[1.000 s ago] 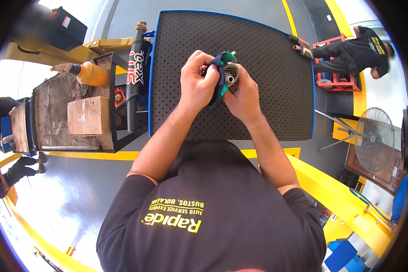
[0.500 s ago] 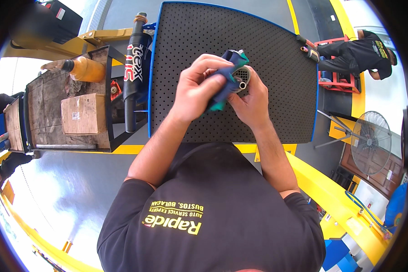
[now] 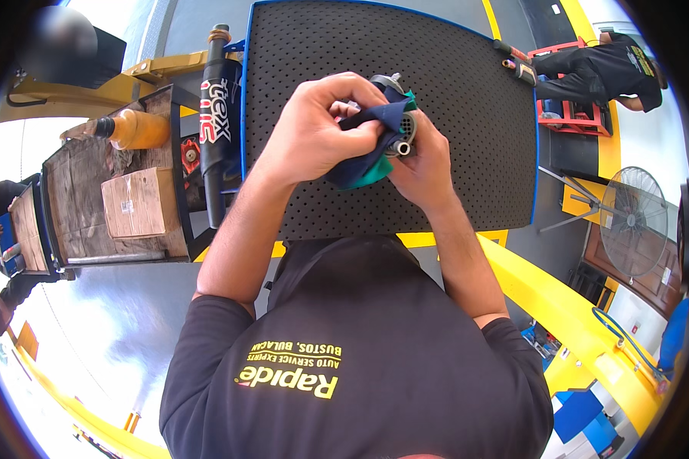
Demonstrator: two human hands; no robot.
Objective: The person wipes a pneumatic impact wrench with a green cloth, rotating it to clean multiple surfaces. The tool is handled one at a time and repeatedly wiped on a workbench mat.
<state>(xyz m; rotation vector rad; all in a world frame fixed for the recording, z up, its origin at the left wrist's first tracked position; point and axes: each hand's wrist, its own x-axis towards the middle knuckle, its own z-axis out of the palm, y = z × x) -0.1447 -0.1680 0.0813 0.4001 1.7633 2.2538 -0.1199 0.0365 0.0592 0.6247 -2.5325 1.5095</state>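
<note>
Standing in a workshop before a black perforated worktop point(image 3: 482, 168) edged in blue, wearing a black short-sleeved shirt point(image 3: 360, 329) and reaching both bare forearms point(image 3: 241, 237) out over it. Pinching a fold of navy and green cloth point(image 3: 371, 162) between the thumb and fingers of the left grip point(image 3: 318, 130). Wrapping the right grip point(image 3: 429, 168) around the right side of a grey metal part point(image 3: 412, 131), holding it up above the worktop with the cloth against its left side, and showing a pierced round face point(image 3: 409, 122) and a short hollow tube point(image 3: 403, 148). Having, just beside the worktop's left edge, a black cylinder point(image 3: 213, 115) with bold lettering, and farther left a worn brown cart point(image 3: 80, 191) bearing an orange bottle point(image 3: 142, 128), a cardboard box point(image 3: 138, 203) and a metal rod point(image 3: 119, 258). Sharing the room, beyond the worktop's right edge, with a co-worker point(image 3: 616, 73) in black trousers and shirt beside a red frame point(image 3: 582, 126), and standing well apart from a round wire-caged fan point(image 3: 633, 220)
</note>
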